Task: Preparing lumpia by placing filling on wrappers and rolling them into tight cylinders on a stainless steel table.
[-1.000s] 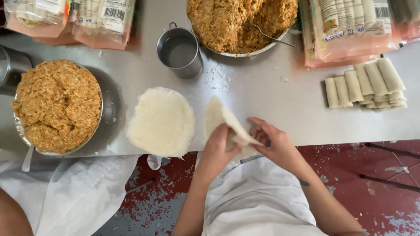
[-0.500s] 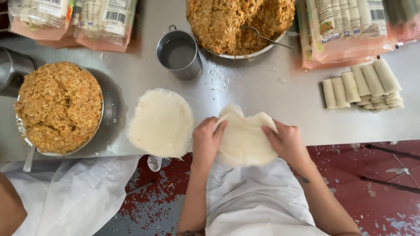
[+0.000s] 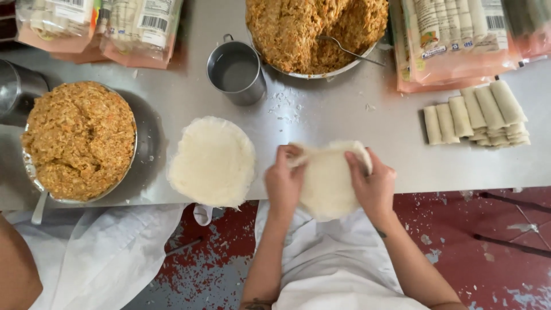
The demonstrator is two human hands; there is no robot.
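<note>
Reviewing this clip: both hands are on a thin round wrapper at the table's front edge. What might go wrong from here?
1. The wrapper hangs partly past the table edge; it might slip off toward the floor.
2. The left hand and right hand pinch its top rim; so thin a sheet may tear.
3. Crumbs scattered by the metal cup could stick to it.

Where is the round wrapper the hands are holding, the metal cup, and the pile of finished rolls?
round wrapper [image 3: 328,182]: head view, on its bare middle between the two hands.
metal cup [image 3: 236,73]: head view, on the inside of the cup.
pile of finished rolls [image 3: 477,112]: head view, on a roll near the pile's middle.
</note>
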